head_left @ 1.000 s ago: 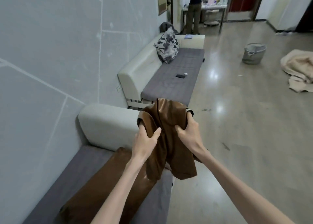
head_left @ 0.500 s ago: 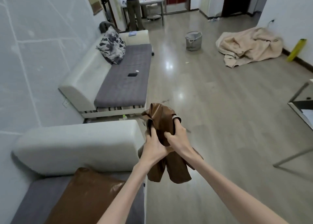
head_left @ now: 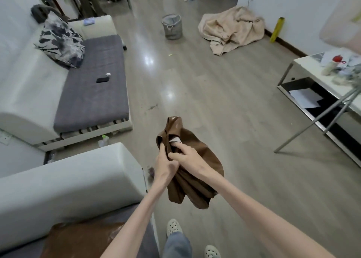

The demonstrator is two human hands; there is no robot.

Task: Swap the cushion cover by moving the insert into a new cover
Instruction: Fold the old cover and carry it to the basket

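A limp, shiny brown cushion cover (head_left: pixel 197 172) hangs bunched in the air over the floor, held by both hands. My left hand (head_left: pixel 165 165) grips its upper left folds. My right hand (head_left: pixel 190 161) clutches the fabric right beside it, fingers pushed into a fold where a pale lining shows. A second brown cushion (head_left: pixel 82 238) lies on the grey seat of the near sofa at the bottom left, partly hidden by my left forearm. A black-and-white patterned cushion (head_left: pixel 60 41) leans on the far sofa.
The near sofa's white armrest (head_left: pixel 74 181) is left of my hands; the far sofa (head_left: pixel 91 82) holds a phone. On the floor stand a grey basket (head_left: pixel 172 26) and a beige cloth heap (head_left: pixel 232 29). A white table (head_left: pixel 320 78) with metal legs is at right.
The view has swung right and away from the wall, bringing floor and table into sight. Both hands have drawn closer together on the brown cover, which is now off the sofa, over the floor.
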